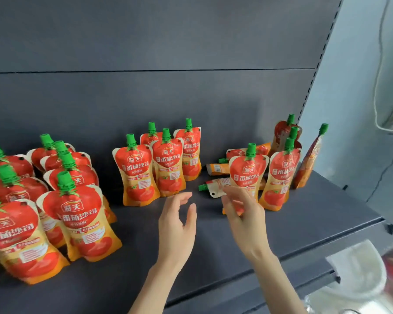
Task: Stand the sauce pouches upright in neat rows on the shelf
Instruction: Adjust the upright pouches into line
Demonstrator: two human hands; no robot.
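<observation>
Red and orange sauce pouches with green caps stand on the dark grey shelf point(213, 245). A packed group point(77, 214) stands at the left and a smaller one point(166, 162) at the back centre. At the right, two pouches stand upright point(279, 177), one leans on the upright post point(309, 162), and several lie flat point(216, 168). My left hand point(179, 220) hovers open over the bare middle of the shelf. My right hand point(243, 211) covers the lower front of a standing pouch point(247, 171); whether its fingers grip the pouch is unclear.
The shelf's back panel point(168, 87) rises behind the pouches. The shelf's front edge point(304, 254) runs diagonally at lower right, with a white bag point(361, 268) below it. A slotted post point(313, 82) and a pale wall bound the right side.
</observation>
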